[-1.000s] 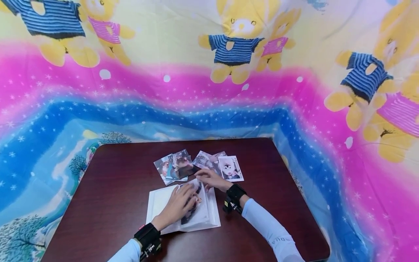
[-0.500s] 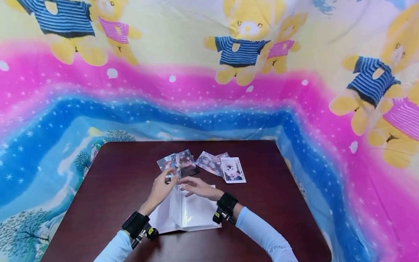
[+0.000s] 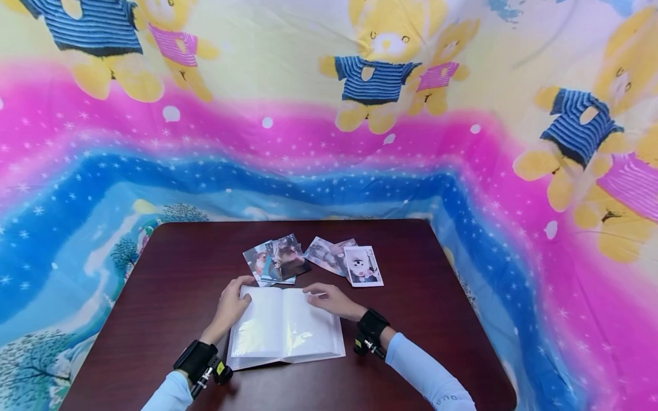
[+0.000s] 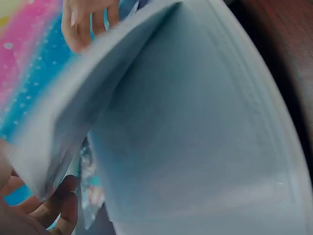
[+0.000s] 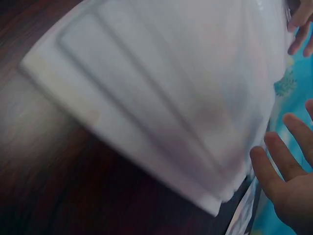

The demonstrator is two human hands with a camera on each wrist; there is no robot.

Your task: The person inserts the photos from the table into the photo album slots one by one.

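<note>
My left hand (image 3: 229, 307) lies along the left edge of the open photo album (image 3: 284, 330), fingers fairly straight and resting on the upper left corner of the page, gripping nothing. The album sits flat on the dark worktop (image 3: 169, 268) right in front of me, both pages showing blank sleeves. From the left wrist view the leaves (image 4: 195, 137) look thin and glossy, bowing a little where they lift, so I judge them to be floppy plastic pockets that will slide under a fingertip and crease if pinched hard. The whole book looks light. The stiffer outer cover and the page edges seem the safest places to take hold; the spine fold in the middle gives nothing to grasp.

My right hand (image 3: 330, 299) rests on the upper part of the right page, fingers spread and relaxed, flat on the sleeve and holding nothing.

Beyond the album, near its top edge, lie loose photos: a small overlapping pile (image 3: 275, 263) to the left, then another fanned group (image 3: 325, 255), and a single print (image 3: 362, 266) furthest right. They look thin, slick and flat on the wood, so I expect they are easiest lifted by an edge or corner.
</note>
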